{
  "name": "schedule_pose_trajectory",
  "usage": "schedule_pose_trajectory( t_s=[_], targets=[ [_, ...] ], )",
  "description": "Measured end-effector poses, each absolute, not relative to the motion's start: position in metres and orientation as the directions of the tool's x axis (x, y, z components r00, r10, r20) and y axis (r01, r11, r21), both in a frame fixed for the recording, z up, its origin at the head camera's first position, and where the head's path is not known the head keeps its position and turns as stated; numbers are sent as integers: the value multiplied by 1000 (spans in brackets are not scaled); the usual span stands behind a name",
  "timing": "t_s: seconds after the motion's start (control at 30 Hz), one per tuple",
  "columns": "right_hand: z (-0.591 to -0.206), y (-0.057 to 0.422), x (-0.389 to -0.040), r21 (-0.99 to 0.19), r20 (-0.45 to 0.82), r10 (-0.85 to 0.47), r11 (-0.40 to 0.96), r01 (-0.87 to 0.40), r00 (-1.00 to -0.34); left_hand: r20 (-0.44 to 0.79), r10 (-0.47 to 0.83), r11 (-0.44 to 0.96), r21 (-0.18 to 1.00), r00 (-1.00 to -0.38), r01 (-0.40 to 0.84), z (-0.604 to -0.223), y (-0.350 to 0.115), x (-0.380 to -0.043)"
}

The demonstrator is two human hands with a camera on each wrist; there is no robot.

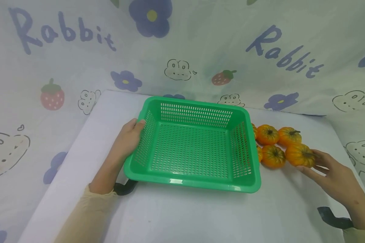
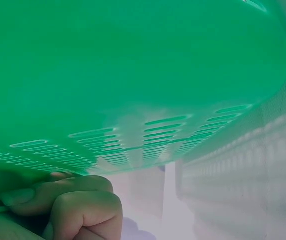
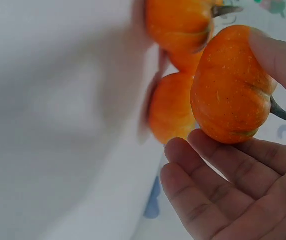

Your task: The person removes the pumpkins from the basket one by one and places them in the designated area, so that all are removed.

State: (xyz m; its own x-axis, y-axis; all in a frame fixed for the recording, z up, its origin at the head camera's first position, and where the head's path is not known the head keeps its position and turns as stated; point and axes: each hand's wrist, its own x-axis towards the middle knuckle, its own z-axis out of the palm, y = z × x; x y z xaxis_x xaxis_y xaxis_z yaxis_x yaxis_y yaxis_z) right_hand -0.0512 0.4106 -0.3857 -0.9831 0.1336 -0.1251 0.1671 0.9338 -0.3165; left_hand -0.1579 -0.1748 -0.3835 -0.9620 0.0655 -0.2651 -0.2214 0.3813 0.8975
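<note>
A green plastic basket (image 1: 190,150) with slotted walls has nothing in it. My left hand (image 1: 129,138) grips its left rim, thumb on top; in the left wrist view, the curled fingers (image 2: 85,205) lie against the basket's wall (image 2: 132,65). Whether the basket touches the table cannot be told. At the right, my right hand (image 1: 334,175) holds a small orange pumpkin (image 1: 301,155) between thumb and fingers. The right wrist view shows that pumpkin (image 3: 233,87) with its stem towards the palm and two fingers standing off it.
Several more small pumpkins (image 1: 273,157) lie on the white table (image 1: 182,216) right of the basket, some partly hidden behind its right rim. A cloth printed with rabbits and flowers (image 1: 200,44) hangs behind the table. Black straps (image 1: 334,217) sit at the wrists.
</note>
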Motion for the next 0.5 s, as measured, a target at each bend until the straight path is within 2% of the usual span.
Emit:
schedule_pose_trajectory(
  t_s=[0.2, 0.5],
  targets=[
    [-394, 417, -52, -338, -122, 157, 922, 189, -980, -264, 67, 371, 902, -962, -222, -384, -174, -158],
    [-400, 425, -55, -342, -194, 217, 899, 273, -957, -257, 73, 361, 907, -964, -215, -385, -174, -158]
  ],
)
